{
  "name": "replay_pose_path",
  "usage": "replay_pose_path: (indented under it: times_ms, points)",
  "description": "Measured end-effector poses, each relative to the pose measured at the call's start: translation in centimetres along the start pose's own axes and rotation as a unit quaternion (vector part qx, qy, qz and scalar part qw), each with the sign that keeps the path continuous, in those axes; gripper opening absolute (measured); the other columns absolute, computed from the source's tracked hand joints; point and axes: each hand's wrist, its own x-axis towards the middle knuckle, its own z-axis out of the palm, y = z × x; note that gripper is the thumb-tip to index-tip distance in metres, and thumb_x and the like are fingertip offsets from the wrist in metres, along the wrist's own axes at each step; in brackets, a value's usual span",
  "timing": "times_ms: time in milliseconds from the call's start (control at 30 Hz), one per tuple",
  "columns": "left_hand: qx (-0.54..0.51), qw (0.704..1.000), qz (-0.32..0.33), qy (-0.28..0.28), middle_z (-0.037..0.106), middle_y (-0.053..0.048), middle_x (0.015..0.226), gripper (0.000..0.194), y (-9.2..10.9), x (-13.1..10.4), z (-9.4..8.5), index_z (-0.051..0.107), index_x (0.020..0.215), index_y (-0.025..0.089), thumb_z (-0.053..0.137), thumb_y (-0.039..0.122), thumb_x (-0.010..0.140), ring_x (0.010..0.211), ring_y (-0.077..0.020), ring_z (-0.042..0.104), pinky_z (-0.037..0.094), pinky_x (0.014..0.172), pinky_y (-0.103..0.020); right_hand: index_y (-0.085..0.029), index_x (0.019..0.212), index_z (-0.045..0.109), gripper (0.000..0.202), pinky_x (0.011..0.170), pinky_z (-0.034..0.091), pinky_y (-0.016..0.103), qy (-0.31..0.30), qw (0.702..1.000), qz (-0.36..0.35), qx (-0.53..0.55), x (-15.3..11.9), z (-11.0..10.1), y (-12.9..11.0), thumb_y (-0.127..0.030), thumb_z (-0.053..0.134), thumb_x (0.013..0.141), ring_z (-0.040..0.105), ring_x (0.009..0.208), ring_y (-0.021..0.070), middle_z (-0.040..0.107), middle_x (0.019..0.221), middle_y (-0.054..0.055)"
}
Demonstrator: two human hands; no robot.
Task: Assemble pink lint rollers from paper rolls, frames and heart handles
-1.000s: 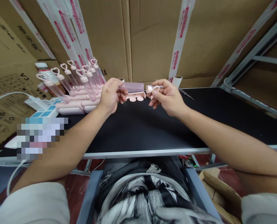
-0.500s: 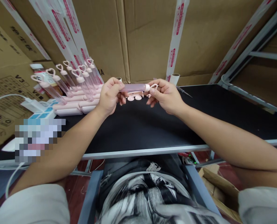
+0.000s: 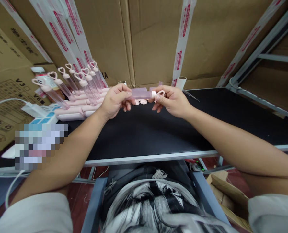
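Observation:
A clear pinkish tube (image 3: 142, 94) with a light pink cap and a heart-shaped loop lies level between my hands, above the black tabletop (image 3: 144, 132). My left hand (image 3: 116, 100) pinches its plain end between thumb and fingers. At the capped end, my right hand (image 3: 171, 101) grips the cap and loop. Small round pink pieces (image 3: 143, 101) show just below the tube, partly hidden by it and my fingers. Another pinkish clear piece is behind the tube, mostly covered by my right hand.
Several capped tubes (image 3: 85, 84) stand in pink bases at the left, beside a bottle (image 3: 39, 70) and a power strip (image 3: 45, 119). A white roll (image 3: 181, 83) and a thin pointed tool (image 3: 191, 95) are at the back right, before cardboard.
The tube has shifted slightly down between my hands, and my left hand has moved a little down with it. Both hands keep their hold.

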Motion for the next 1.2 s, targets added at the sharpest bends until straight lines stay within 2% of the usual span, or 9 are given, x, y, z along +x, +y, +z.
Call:
replay_pose_path:
  times_ms: [100,200,333,500,600,733,1033,1133,1200]
  points:
    - [0.067,0.992,-0.05,-0.099,0.076,-0.005,0.072,0.041,0.2,0.0,-1.2,0.064,0.093,0.018,0.088,0.043,0.072,0.046,-0.0122,0.062,0.042,0.041,-0.021,-0.02,0.111,0.075,0.057,0.057,0.059,0.028,-0.033,0.996,-0.02,-0.079,0.1,-0.6,0.4,-0.072,0.084,0.088,0.074,0.068,0.0167,0.079,0.092,0.006]
    - [0.153,0.963,-0.078,-0.207,0.072,-0.003,0.072,0.042,0.3,-0.1,-1.7,0.068,0.098,0.018,0.087,0.051,0.08,0.045,-0.009,0.053,0.039,0.043,-0.021,-0.02,0.105,0.076,0.044,0.063,0.055,0.03,-0.086,0.977,-0.042,-0.191,0.2,-1.3,0.8,-0.063,0.08,0.094,0.071,0.066,0.0171,0.075,0.081,0.002]
    - [0.254,0.925,-0.069,-0.274,0.061,0.002,0.071,0.038,0.0,-0.6,-0.9,0.066,0.1,0.021,0.075,0.057,0.092,0.051,-0.0098,0.048,0.037,0.048,-0.022,-0.02,0.097,0.072,0.03,0.067,0.049,0.029,-0.152,0.943,-0.056,-0.29,0.1,-1.7,0.8,-0.049,0.074,0.1,0.069,0.061,0.0162,0.073,0.078,0.001]
    - [0.356,0.897,0.018,-0.262,0.051,0.002,0.075,0.048,-0.2,-1.1,0.5,0.057,0.082,0.021,0.062,0.066,0.097,0.066,-0.0133,0.046,0.038,0.061,-0.026,-0.018,0.108,0.072,0.036,0.07,0.046,0.029,-0.172,0.931,-0.086,-0.309,-0.1,-1.5,0.5,-0.053,0.066,0.105,0.07,0.069,0.0176,0.077,0.083,0.003]
    - [0.381,0.89,0.053,-0.244,0.053,0.002,0.076,0.047,0.0,-1.4,0.8,0.058,0.084,0.021,0.06,0.066,0.098,0.068,-0.0144,0.046,0.036,0.063,-0.027,-0.019,0.096,0.07,0.039,0.07,0.04,0.029,-0.183,0.907,-0.108,-0.364,0.0,-1.7,0.3,-0.057,0.066,0.105,0.064,0.069,0.0178,0.074,0.077,0.003]
    - [0.418,0.874,0.059,-0.241,0.056,0.002,0.07,0.045,0.3,-1.6,0.7,0.059,0.081,0.021,0.065,0.064,0.095,0.063,-0.015,0.047,0.033,0.063,-0.028,-0.02,0.078,0.061,0.043,0.067,0.033,0.029,-0.217,0.877,-0.092,-0.418,-0.1,-1.6,0.1,-0.053,0.064,0.106,0.054,0.064,0.0161,0.066,0.07,0.003]
    - [0.504,0.821,0.08,-0.256,0.064,-0.003,0.072,0.039,-0.3,-1.6,0.9,0.062,0.085,0.021,0.061,0.059,0.098,0.063,-0.0188,0.054,0.032,0.063,-0.032,-0.02,0.08,0.061,0.036,0.065,0.031,0.029,-0.24,0.828,-0.039,-0.505,-0.7,-0.2,-1.0,-0.044,0.063,0.106,0.053,0.065,0.0178,0.068,0.073,0.006]
    - [0.534,0.797,0.081,-0.271,0.065,-0.004,0.073,0.04,-0.5,-1.6,1.0,0.065,0.088,0.021,0.059,0.059,0.099,0.063,-0.0194,0.053,0.031,0.062,-0.032,-0.019,0.08,0.061,0.033,0.065,0.032,0.029,-0.264,0.823,-0.038,-0.501,-0.9,0.0,-0.9,-0.04,0.063,0.106,0.055,0.066,0.0182,0.07,0.075,0.007]
    - [0.54,0.795,0.089,-0.261,0.065,-0.004,0.071,0.04,-0.5,-1.5,1.0,0.065,0.088,0.021,0.059,0.059,0.099,0.061,-0.0193,0.052,0.03,0.062,-0.032,-0.019,0.081,0.062,0.033,0.066,0.033,0.029,-0.252,0.831,-0.049,-0.493,-0.9,-0.1,-0.7,-0.04,0.063,0.106,0.056,0.066,0.0186,0.07,0.076,0.008]
